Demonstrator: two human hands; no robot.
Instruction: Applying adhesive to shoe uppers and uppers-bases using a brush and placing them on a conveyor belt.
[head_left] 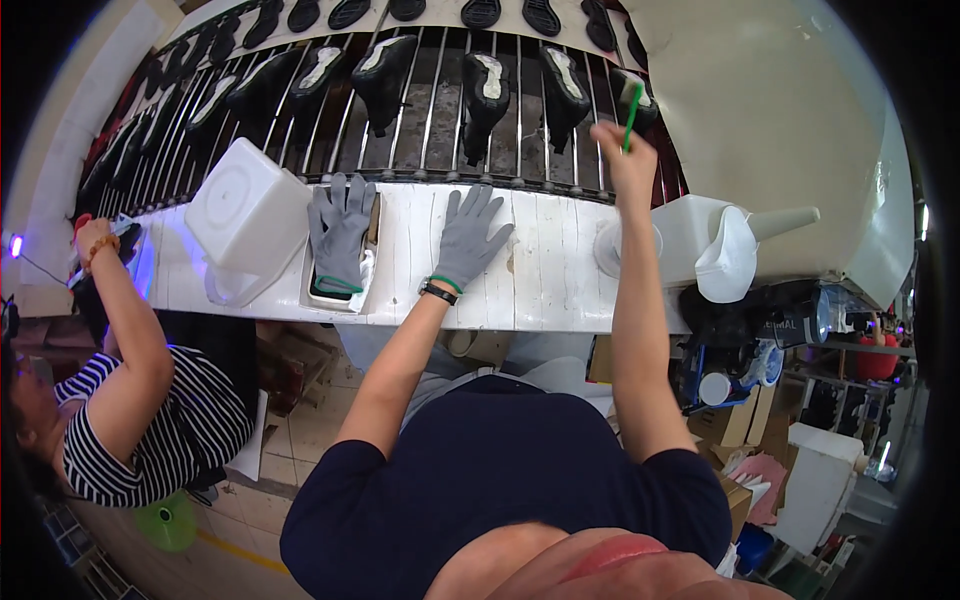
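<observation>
My left hand (pixel 468 240), in a grey knit glove with green cuff, lies flat on the white bench (pixel 550 270), fingers spread. My bare right hand (pixel 628 165) is raised over the rollers, closed on a brush with a green handle (pixel 632 120). The brush head is at a black shoe upper (pixel 648 110) under it; whether it touches, I cannot tell. More black shoe uppers lie sole side up along the conveyor, several with whitish bottoms, such as one upper (pixel 487 95) ahead of my left hand. Nearest my right forearm is a round white dish (pixel 612 250), partly hidden.
Left on the bench are a white plastic jug (pixel 235 200) and a white tray (pixel 368 295) with a grey glove (pixel 341 235) across it. To the right hangs a white face mask (pixel 728 258) by a white container (pixel 680 228). A striped-shirted co-worker (pixel 190 420) sits at left. Black soles (pixel 480 12) line the far shelf.
</observation>
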